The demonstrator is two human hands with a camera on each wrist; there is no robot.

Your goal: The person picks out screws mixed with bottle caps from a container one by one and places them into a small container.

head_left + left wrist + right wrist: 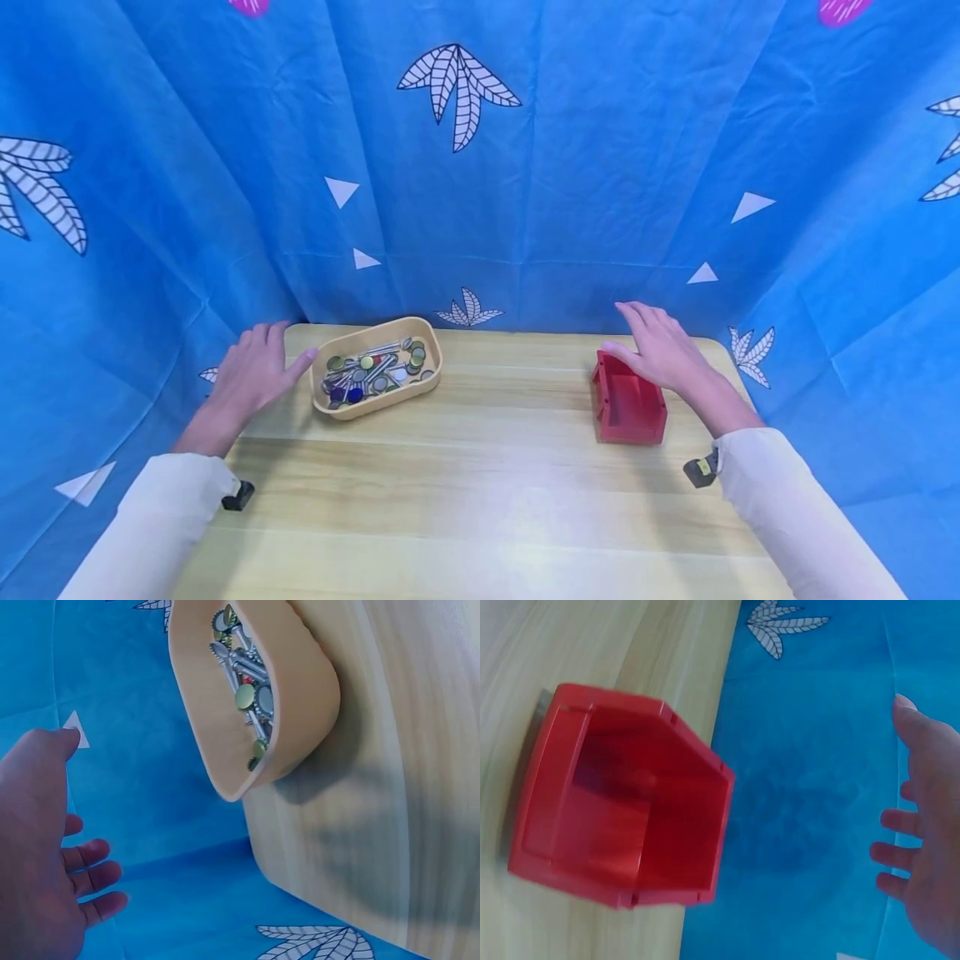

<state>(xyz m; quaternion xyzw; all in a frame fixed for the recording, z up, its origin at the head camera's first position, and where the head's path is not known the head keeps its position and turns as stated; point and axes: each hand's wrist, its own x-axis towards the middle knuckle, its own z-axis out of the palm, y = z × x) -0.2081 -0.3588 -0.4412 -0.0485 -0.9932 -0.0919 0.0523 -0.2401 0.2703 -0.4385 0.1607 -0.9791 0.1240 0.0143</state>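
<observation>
My left hand [257, 367] hovers just left of a beige tray [387, 407], fingers spread loosely and holding nothing. Inside the tray lie metal bolts or screws [380, 367] mixed with bottle caps [367, 362] in green, silver and dark blue. The left wrist view shows the left hand [45, 847] apart from the tray [300, 690]. My right hand [660, 346] is held above the far end of a red plastic bin [633, 429], its fingers relaxed. In the right wrist view the bin [547, 795] looks empty inside, and the right hand [930, 825] stands apart from it.
The wooden table [480, 483] carries the tray at its back left and the bin at its right. A blue curtain [525, 183] with white leaf prints hangs behind the table and along both sides.
</observation>
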